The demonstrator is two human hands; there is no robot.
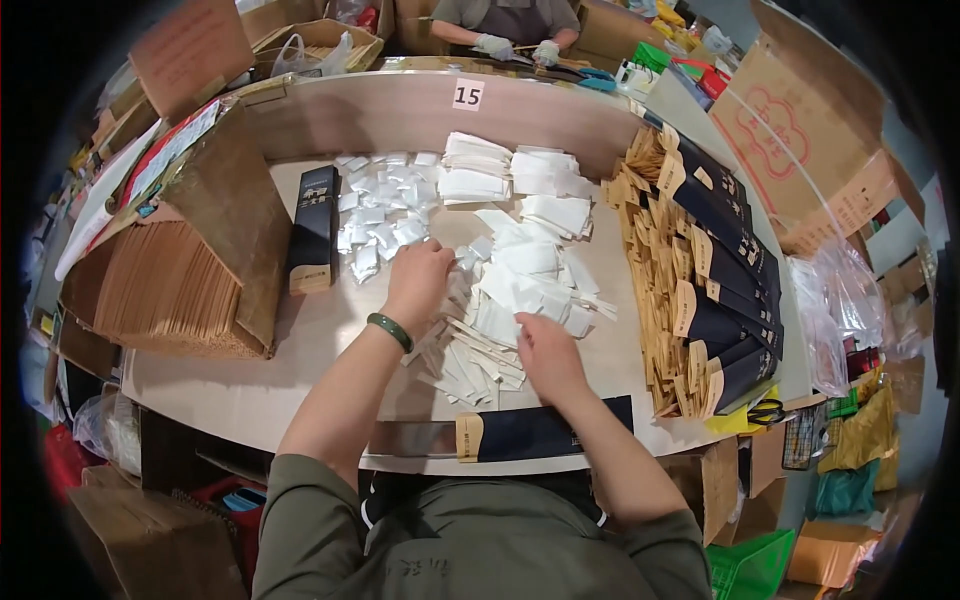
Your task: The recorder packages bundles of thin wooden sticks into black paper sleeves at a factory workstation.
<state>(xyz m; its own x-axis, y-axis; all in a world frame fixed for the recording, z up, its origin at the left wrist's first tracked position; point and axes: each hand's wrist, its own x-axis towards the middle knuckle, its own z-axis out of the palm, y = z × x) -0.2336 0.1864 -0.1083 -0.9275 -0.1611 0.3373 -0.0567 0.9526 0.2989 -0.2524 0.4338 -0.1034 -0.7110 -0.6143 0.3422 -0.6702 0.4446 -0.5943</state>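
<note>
My left hand (420, 283), with a dark green bangle at the wrist, reaches to the right edge of a spread of small white packets (385, 205). Its fingers are curled together, and their tips are partly hidden. Over the lower part of a loose heap of flat white paper pieces (520, 262) is my right hand (550, 358), thumb and fingers drawn into a pinch; what they hold is too small to name. Thin pale strips (465, 365) lie between the hands. Beneath my right forearm, a dark blue paper sleeve (515, 432) with a tan end lies along the table's near edge.
An open cardboard box (190, 290) packed with brown sleeves stands left, beside a dark stack (314, 230). Neat white stacks (475, 170) lie at the back. Many filled dark sleeves (705, 290) line the right side. Across the partition (400, 110), another person's gloved hands (495, 46) work.
</note>
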